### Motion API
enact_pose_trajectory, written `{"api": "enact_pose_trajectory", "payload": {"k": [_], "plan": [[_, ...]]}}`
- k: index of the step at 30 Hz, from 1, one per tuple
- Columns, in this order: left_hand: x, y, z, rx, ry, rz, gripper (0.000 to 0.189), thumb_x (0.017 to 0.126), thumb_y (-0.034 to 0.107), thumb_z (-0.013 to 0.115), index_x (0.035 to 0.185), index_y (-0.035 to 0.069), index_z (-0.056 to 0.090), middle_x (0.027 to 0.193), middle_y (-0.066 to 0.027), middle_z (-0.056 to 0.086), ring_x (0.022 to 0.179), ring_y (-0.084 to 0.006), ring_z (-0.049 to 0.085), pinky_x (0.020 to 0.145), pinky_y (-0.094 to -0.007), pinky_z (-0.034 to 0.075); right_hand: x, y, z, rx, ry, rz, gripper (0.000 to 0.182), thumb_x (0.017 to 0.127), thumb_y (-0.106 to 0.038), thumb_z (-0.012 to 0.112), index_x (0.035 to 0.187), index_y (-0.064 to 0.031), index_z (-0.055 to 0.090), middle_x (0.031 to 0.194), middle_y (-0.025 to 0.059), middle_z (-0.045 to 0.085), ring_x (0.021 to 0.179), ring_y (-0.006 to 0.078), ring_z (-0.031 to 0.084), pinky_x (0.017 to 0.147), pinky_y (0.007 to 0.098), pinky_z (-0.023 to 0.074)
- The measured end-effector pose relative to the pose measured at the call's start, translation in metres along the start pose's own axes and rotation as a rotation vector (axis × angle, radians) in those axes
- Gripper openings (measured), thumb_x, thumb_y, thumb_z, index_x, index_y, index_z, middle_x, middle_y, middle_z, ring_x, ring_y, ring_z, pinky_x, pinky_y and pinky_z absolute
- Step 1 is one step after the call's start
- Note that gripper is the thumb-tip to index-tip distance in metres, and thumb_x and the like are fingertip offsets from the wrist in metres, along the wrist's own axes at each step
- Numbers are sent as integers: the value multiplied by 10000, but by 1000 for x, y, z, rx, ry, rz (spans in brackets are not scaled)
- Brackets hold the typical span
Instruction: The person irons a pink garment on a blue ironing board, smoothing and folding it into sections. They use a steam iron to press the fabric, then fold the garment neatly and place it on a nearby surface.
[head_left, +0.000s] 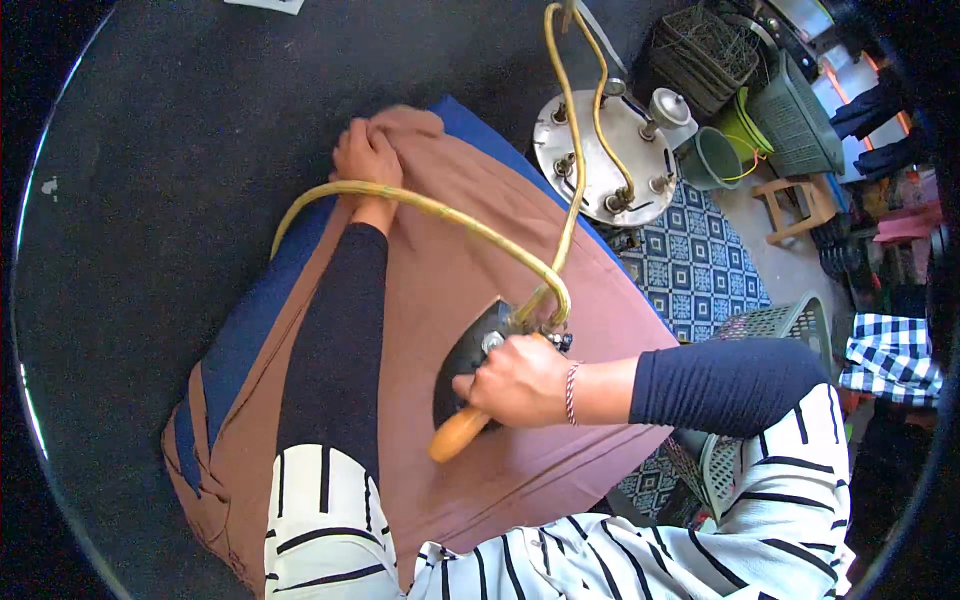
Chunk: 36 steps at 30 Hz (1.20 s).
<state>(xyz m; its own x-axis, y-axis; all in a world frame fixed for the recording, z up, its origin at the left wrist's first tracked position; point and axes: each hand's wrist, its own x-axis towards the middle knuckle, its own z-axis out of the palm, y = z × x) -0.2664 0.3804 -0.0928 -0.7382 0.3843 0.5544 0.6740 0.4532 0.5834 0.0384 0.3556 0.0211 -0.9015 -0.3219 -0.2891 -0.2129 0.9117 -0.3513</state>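
Note:
My right hand (521, 381) is closed around the wooden handle of an iron (459, 360), whose dark soleplate part rests on a brown cloth (442, 262). Two yellowish hoses (450, 214) join the iron; one loops over my left wrist, the other runs to the top of the view. At the far end of the cloth, my left hand (369, 159) grips a bunched fold of it. Under the cloth lies a blue padded board (255, 315), showing at both sides.
Right of the board stands a round metal boiler top (600, 165) with valves. Beyond it are plastic baskets (795, 112), a green bucket (711, 159) and a wooden stool (795, 208). A checked cloth (892, 356) hangs at far right. A patterned mat (694, 262) covers some floor.

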Motion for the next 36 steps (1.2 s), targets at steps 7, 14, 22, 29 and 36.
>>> {"api": "enact_pose_trajectory", "payload": {"k": [7,14,22,29,36], "plan": [[31,-1,-31,140,-377,386,326,958,257,460,1234,131,579,1230,-196,561,1156,-348,521,988,-401,407,67,86,-37,-113,340,433,155,801,-196,593,842,-93,701,789,127,705,727,295,706,608,416,573],[-31,-69,-156,74,-780,319,420,942,216,497,1326,46,497,1355,-199,484,1288,-338,431,1086,-404,325,128,153,-81,-33,556,880,235,810,-212,606,974,-88,721,921,164,706,859,333,696,767,429,560],[-136,-167,-370,522,-545,-144,193,823,169,641,968,52,589,984,-168,579,1008,-377,535,837,-421,444,132,122,-123,154,145,698,319,787,-187,599,1068,-45,652,885,229,677,794,371,674,697,433,540],[-145,-218,-372,350,-522,-319,143,882,191,555,918,57,521,808,-214,612,806,-418,602,661,-500,441,121,-68,-55,-223,140,40,231,737,-186,625,954,-111,647,671,111,659,633,272,679,556,409,545],[-146,-205,-368,385,-439,-320,124,892,185,555,927,70,522,920,-191,624,903,-399,594,696,-512,432,152,-122,7,-115,18,-43,210,786,-171,554,976,-106,617,684,131,666,621,306,679,535,442,536]]}}
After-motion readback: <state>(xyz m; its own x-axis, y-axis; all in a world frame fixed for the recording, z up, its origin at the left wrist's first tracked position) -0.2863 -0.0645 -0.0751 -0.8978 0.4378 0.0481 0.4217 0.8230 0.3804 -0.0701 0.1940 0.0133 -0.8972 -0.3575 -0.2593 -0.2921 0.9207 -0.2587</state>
